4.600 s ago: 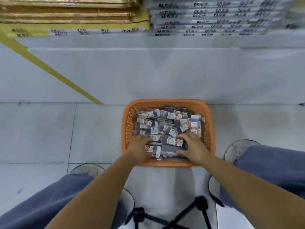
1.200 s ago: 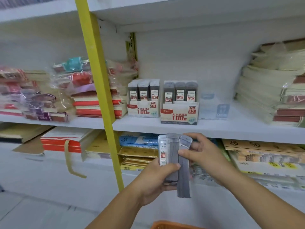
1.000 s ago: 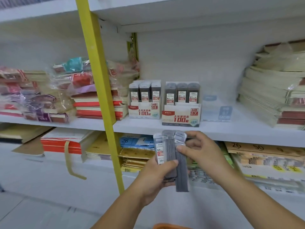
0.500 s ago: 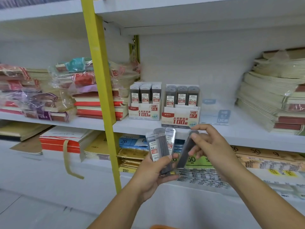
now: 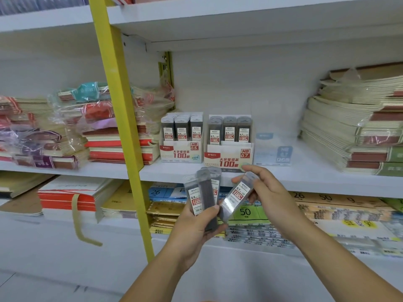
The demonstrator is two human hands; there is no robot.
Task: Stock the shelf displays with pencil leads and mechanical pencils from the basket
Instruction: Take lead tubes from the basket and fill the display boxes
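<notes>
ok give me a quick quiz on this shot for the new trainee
1. True or false: the right hand pinches a single lead case labelled 0.7.
2. The HB 0.5 display box stands: A) left of the HB 0.7 display box; B) right of it; C) on top of it.
3. Fill in: the left hand grips a bunch of cases whose front label reads ___.
Key: 1 true; 2 A; 3 0.5.

I see a white shelf [image 5: 305, 178]. Near its front edge the 0.5 display box [image 5: 182, 152] and 0.7 display box [image 5: 229, 159] stand side by side, with a pale blue box [image 5: 273, 153] just right of them. The left notebook stack [image 5: 122, 149] and right notebook stack [image 5: 349, 136] flank them.
</notes>
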